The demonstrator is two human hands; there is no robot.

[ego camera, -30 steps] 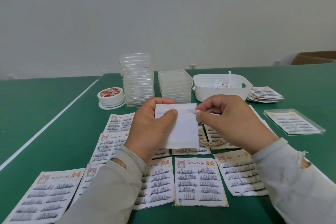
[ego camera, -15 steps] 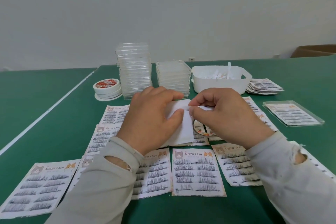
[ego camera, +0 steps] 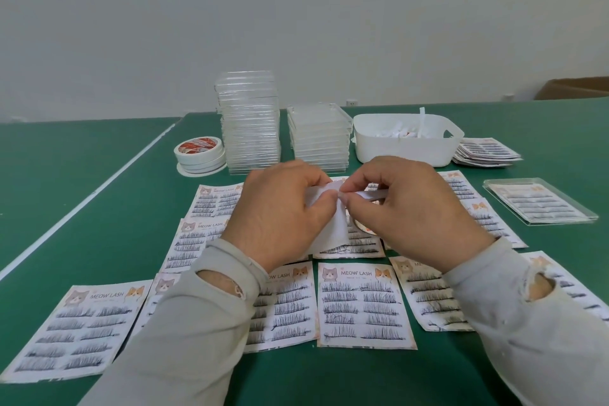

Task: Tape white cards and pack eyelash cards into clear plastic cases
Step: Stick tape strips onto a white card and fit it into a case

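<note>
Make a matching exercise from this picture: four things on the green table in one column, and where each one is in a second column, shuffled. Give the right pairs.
Things
1. tape rolls
2. white bin
3. white card
4. packed clear case

Places
A. alone at the right, lying flat
B. held between the left hand and the right hand
C. left of the tall stack of clear cases
D. right of the short stack of clear cases

Pairs: 1-C, 2-D, 3-B, 4-A
</note>
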